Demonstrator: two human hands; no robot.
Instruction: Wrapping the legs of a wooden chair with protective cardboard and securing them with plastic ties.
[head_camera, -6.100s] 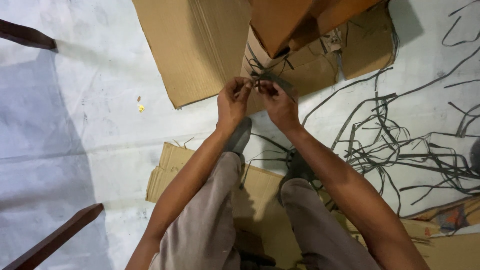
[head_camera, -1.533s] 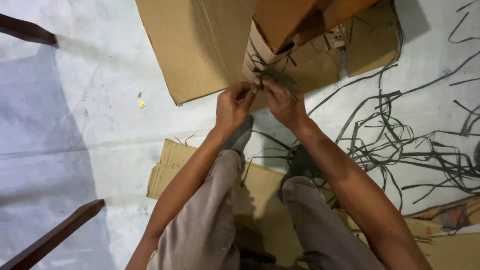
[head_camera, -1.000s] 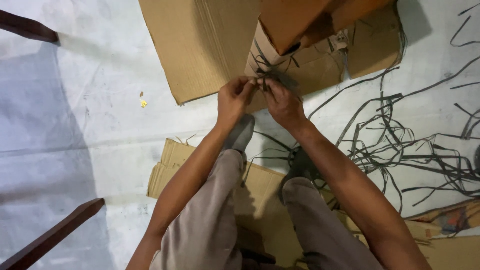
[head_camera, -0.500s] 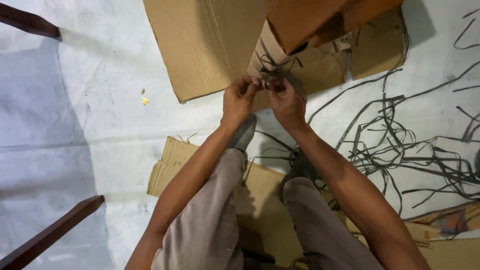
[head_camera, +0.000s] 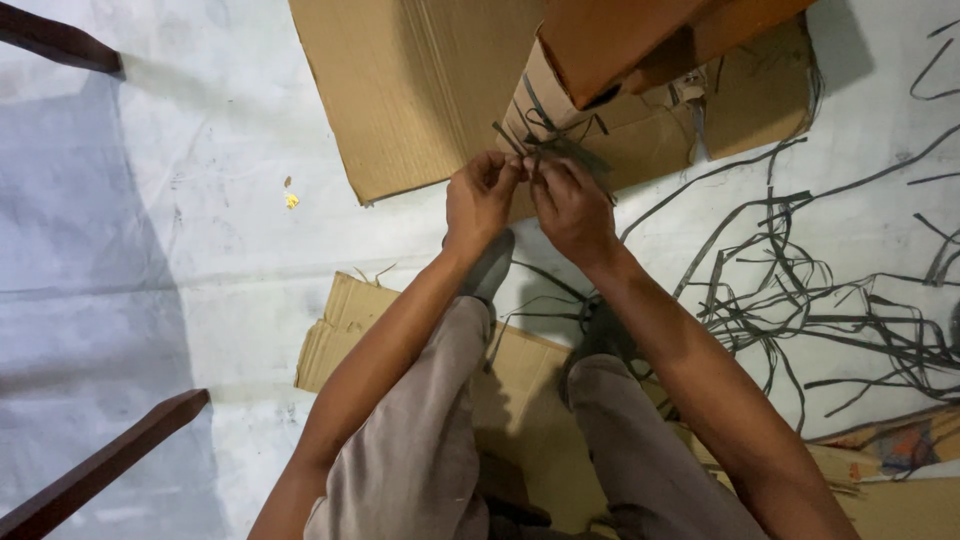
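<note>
Your left hand (head_camera: 478, 196) and right hand (head_camera: 570, 207) meet fingertip to fingertip, both pinching the dark strap (head_camera: 548, 150) tied round the bundle of cardboard (head_camera: 530, 100), which stands on the floor (head_camera: 200, 250) beside loose straps (head_camera: 800, 300).

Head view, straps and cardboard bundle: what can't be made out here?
- Knot in the strap: fingertips of the left hand and right hand cover it, so each grip is unclear.
- Bundle: its top is cut off by the upper edge and an orange-brown box overlaps it.
- Loose straps: they run off the right edge.
- Shoes: mostly hidden by the arms and legs.
</note>
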